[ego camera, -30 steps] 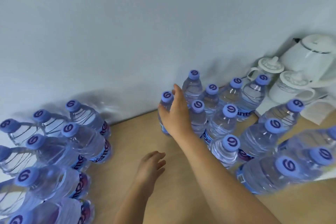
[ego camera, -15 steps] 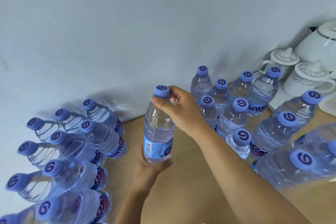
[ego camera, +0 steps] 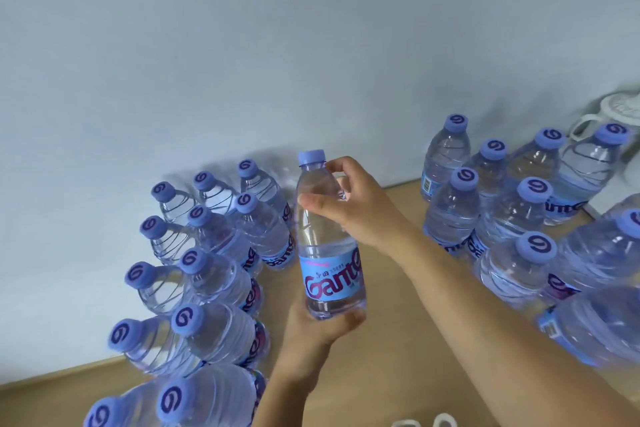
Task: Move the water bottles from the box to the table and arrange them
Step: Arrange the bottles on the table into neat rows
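Two hands hold one water bottle (ego camera: 329,246) upright above the wooden table (ego camera: 391,333), roughly mid-gap btw two groups of standing bottles. Right hand (ego camera: 360,208) wraps the bottle's upper body/shoulder just under the purple cap (ego camera: 311,157), thumb across the front, fingers curled round the back. Left hand (ego camera: 320,331) cups the base from below, fingers curled round the bottom edge under the blue label. Bottle is lifted, not touching the tabletop. Left of the held bottle: a tight cluster of bottles (ego camera: 207,263) in two rows w/ purple caps, along the pale wall (ego camera: 242,45). Right of it: a second cluster (ego camera: 512,218), also upright, packed close. Beyond that right cluster, at the frame edge, a white lidded jug (ego camera: 613,111), only partly seen.
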A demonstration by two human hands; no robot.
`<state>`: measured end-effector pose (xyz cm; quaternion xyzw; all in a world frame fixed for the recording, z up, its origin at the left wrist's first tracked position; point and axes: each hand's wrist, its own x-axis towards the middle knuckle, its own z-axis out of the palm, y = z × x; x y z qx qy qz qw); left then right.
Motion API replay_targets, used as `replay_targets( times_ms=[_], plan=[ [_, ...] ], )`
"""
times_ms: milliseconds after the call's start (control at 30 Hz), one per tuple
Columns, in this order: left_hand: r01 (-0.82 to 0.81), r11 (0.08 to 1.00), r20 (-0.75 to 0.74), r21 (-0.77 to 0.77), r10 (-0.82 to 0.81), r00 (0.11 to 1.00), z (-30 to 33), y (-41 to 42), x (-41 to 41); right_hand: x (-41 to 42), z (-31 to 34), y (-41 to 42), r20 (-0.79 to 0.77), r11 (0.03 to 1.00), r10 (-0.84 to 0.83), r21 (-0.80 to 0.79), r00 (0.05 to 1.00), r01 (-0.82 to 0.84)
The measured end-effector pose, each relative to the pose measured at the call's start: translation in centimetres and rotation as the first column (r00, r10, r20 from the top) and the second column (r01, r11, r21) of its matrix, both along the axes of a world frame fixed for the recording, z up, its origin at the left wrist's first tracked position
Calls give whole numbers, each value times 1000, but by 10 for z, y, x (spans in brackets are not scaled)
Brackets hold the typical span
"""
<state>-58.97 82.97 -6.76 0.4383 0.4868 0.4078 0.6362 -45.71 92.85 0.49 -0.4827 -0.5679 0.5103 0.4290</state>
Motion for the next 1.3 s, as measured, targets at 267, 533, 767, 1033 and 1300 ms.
replay_targets(
  times_ms=[267,533,767,1033,1300],
  plan=[
    [83,996,120,-19,-80,989,-7,-15,-16,0,12,1,131,972,225,-98,966,-213],
    [-111,994,-6,-19,111,994,-17,-18,-24,-17,-5,-1,-3,959,276,-60,961,-276],
    [-389,906,-267,-166,339,902,-45,-25,-24,-51,-47,1,198,953,296,0,935,-302],
    [-435,852,-213,-291,386,898,-49,-10,-21,-69,-70,1,304,944,280,86,911,-319],
    [-517,807,-317,-285,429,846,-52,1,-24,-71,-78,11,196,930,357,14,913,-367]
  ],
)
